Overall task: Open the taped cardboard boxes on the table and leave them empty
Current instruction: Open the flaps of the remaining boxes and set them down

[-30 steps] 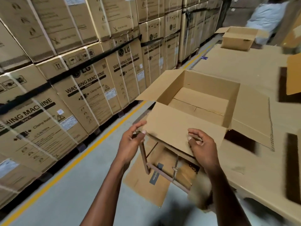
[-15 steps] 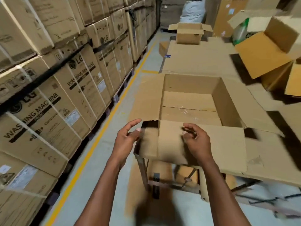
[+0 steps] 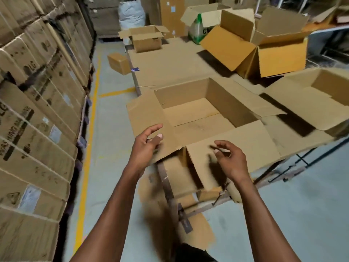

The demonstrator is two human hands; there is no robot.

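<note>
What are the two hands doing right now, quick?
Left hand: open, fingers spread, against the open box's left flap, not gripping.
Right hand: open, fingers curled, holding nothing.

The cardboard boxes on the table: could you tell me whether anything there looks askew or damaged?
The tan box at the far right is tipped over, its opening facing sideways. The nearest open box overhangs the table's corner, with a ragged left flap.

A grey concrete floor (image 3: 111, 129) marked with a yellow line (image 3: 88, 140) runs between a wall of stacked washing-machine cartons (image 3: 37, 114) on the left and a cardboard-covered worktop (image 3: 170, 69) on metal legs, with a white sack (image 3: 132, 10) at the far end.
</note>
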